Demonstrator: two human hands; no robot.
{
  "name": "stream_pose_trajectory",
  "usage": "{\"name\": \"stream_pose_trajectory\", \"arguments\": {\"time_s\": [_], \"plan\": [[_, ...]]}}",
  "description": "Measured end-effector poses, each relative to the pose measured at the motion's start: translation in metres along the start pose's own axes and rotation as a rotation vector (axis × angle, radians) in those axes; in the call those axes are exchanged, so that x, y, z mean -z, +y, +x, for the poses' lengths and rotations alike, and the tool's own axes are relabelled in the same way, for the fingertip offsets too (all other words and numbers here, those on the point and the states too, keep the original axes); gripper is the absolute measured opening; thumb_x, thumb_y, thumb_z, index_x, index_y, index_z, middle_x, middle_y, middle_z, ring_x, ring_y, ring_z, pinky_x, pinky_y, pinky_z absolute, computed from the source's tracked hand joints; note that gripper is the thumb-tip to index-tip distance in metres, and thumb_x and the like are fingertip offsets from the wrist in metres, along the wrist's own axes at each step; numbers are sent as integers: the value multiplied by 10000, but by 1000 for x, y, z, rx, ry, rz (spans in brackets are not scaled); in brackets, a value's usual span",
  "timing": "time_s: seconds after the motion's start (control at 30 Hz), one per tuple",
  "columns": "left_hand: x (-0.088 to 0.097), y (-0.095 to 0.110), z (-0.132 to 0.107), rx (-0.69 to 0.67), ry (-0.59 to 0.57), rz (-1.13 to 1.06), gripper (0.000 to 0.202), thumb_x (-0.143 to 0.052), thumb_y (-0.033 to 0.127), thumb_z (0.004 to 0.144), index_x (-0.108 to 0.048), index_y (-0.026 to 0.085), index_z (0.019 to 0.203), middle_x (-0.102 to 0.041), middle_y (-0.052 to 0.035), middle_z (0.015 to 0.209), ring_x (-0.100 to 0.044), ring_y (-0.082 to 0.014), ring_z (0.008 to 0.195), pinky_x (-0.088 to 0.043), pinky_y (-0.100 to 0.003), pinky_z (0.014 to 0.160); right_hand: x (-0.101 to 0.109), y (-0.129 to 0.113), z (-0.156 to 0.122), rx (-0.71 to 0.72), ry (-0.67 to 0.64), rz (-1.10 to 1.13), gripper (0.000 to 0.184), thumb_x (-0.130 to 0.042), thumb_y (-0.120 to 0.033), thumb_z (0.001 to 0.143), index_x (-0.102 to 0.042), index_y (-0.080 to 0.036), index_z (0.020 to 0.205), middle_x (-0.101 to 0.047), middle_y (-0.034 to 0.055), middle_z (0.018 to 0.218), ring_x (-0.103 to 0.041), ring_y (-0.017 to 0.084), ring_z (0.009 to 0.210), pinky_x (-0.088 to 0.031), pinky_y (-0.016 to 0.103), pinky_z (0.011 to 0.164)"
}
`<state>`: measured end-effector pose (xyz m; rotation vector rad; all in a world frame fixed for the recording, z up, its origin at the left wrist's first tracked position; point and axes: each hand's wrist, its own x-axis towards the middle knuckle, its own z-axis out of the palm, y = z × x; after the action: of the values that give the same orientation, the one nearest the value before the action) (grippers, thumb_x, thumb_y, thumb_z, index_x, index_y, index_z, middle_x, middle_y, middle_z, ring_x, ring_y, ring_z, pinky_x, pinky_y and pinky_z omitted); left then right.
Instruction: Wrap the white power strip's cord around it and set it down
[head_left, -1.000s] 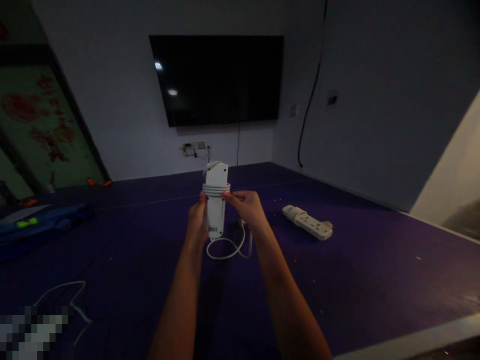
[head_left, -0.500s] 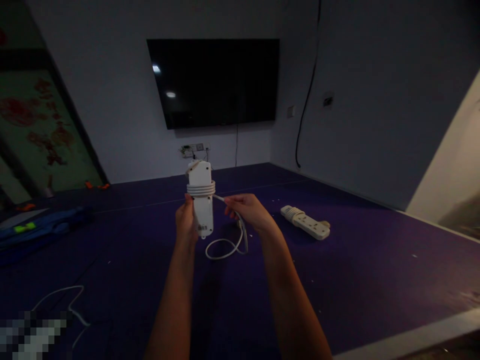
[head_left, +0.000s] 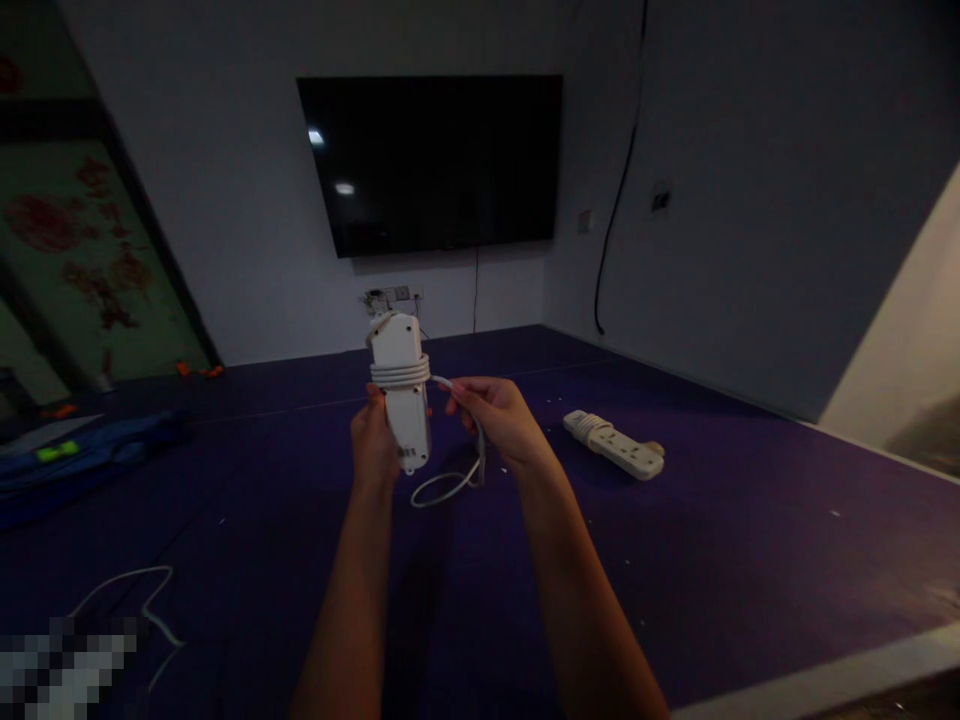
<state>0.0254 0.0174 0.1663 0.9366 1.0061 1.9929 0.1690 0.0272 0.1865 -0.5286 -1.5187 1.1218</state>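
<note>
The white power strip (head_left: 406,425) stands nearly upright in the left hand (head_left: 373,440), which is clamped on its lower left edge and hides part of that side. The right hand (head_left: 489,412), just right of the strip, pinches the cord (head_left: 441,380) between thumb and forefinger. A second ago that hand was against the coils (head_left: 400,374); now it is apart from them, with cord running across the gap. The strip leans slightly more than half a second ago, the coils still circling its middle. Past the right hand, the cord trails in a loop below and right of the strip. Farther right of it, a second power strip (head_left: 630,455) lies on the purple surface (head_left: 712,570), its own cord wound near one end. Beyond the held strip are wall sockets (head_left: 402,293) and, above them, a television (head_left: 442,165). Well to its left lies a dark blue heap (head_left: 124,442), probably cloth, though the light is dim.
</note>
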Motion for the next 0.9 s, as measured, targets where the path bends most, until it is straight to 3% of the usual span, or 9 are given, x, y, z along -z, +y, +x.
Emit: {"name": "stream_pose_trajectory", "arguments": {"time_s": [0.23, 0.43, 0.63, 0.73, 0.9], "plan": [[2, -9, -1, -191, 153, 128, 597, -533, 716, 654, -602, 124, 611, -574, -12, 506, -497, -111, 416, -365, -225, 426, -17, -4, -6, 66, -140, -123, 184, -537, -274, 812, -652, -131, 813, -617, -2, 629, -481, 60, 460, -364, 180, 451], [5, -12, -5, -478, 276, 284, 483, -538, 598, 729, -588, 131, 617, -523, 18, 527, -456, -101, 494, -349, -214, 469, -38, 4, -7, 61, -156, -85, 217, -570, -243, 790, -605, -139, 977, -645, 16, 721, -549, 100, 545, -430, 209, 512], [9, -20, -8, -665, 255, 463, 371, -497, 504, 799, -615, 158, 733, -587, 10, 610, -523, -128, 577, -401, -231, 551, -55, 15, -10, 96, -20, -109, 316, -657, -354, 732, -612, -161, 979, -652, 17, 711, -582, 125, 607, -450, 216, 539], [10, -25, -9, -766, 269, 634, 349, -532, 490, 792, -646, 161, 822, -656, -36, 722, -584, -155, 637, -430, -255, 599, -58, 15, -11, 67, 57, -112, 359, -691, -395, 691, -633, -147, 944, -665, 33, 724, -589, 131, 617, -446, 217, 539], [6, -27, -14, -957, 276, 878, 333, -526, 443, 828, -675, 145, 815, -672, -87, 735, -627, -177, 713, -434, -270, 665, -56, 19, -5, 34, 174, -36, 431, -701, -469, 652, -668, -122, 905, -689, 68, 805, -612, 158, 698, -458, 235, 595]]}}
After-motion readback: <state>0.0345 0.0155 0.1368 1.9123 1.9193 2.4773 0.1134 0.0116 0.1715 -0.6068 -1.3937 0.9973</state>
